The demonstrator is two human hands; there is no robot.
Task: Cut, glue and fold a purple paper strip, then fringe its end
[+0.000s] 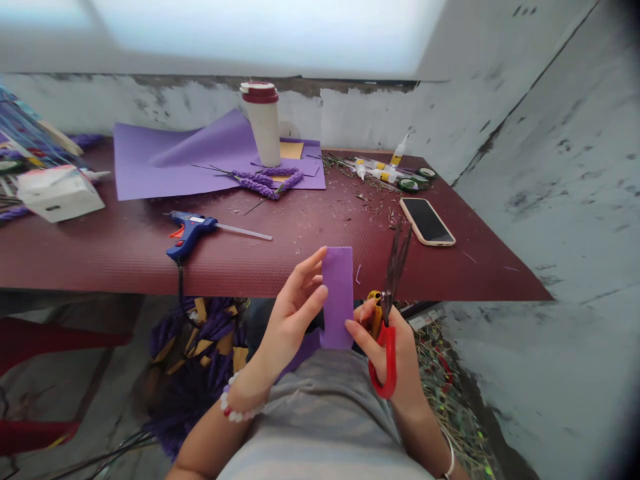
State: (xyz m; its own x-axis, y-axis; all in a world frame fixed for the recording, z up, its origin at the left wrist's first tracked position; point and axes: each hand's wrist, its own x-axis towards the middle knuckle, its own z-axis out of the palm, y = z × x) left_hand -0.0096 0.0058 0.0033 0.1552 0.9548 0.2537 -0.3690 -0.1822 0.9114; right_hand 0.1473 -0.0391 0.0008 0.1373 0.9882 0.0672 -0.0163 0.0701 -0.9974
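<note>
A strip of purple paper (pixel 338 297) stands upright in front of my body, near the table's front edge. My left hand (pixel 303 300) pinches its left edge near the top between thumb and fingers. On the lower right edge, the thumb and fingertips of my right hand (pixel 385 340) grip the same strip. That hand also carries scissors (pixel 389 293) with red and yellow handles, their dark blades pointing up and lying close together. More purple paper (pixel 303 350) shows in my lap, partly hidden by my left forearm.
On the dark red table (pixel 300 267) lie a blue glue gun (pixel 193 233), a phone (pixel 427 221), purple sheets (pixel 165 163), purple stems (pixel 270 180) and small glue bottles (pixel 385 175). A lidded cup (pixel 265 127) stands behind. A white box (pixel 60 193) sits left. Purple bundles (pixel 195 380) fill the floor below.
</note>
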